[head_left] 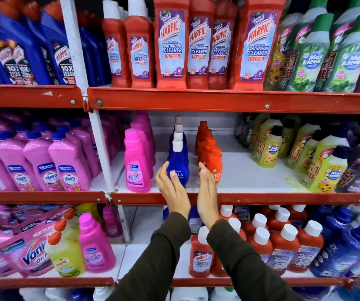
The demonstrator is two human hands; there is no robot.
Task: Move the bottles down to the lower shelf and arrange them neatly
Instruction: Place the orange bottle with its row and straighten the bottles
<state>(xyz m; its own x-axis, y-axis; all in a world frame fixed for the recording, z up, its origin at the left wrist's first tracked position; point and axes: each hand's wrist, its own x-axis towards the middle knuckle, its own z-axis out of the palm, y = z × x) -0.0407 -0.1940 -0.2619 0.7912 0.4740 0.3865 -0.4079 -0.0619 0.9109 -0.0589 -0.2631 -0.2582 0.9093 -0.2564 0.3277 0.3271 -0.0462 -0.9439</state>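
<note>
Left hand: the left hand (172,187) is reaching up to the middle shelf with fingers spread open, thumb lying against the front of the dark blue spray bottle with a white nozzle (178,164); it is gripping nothing.
Right hand: the right hand (207,190) is standing edge-on, palm facing left, fingers straight and open, holding nothing, just in front of the orange-red plastic bottle (213,161).
Bottles: both front bottles are standing upright at the heads of two rows on the white middle shelf with a red front rail (261,198), between the pink Vanish bottle (136,161) and the yellow-green Max Kleen bottles (268,148).
Lower shelf: red Harpic bottles with white caps (283,246) are standing there under the dark sleeves (250,263).
</note>
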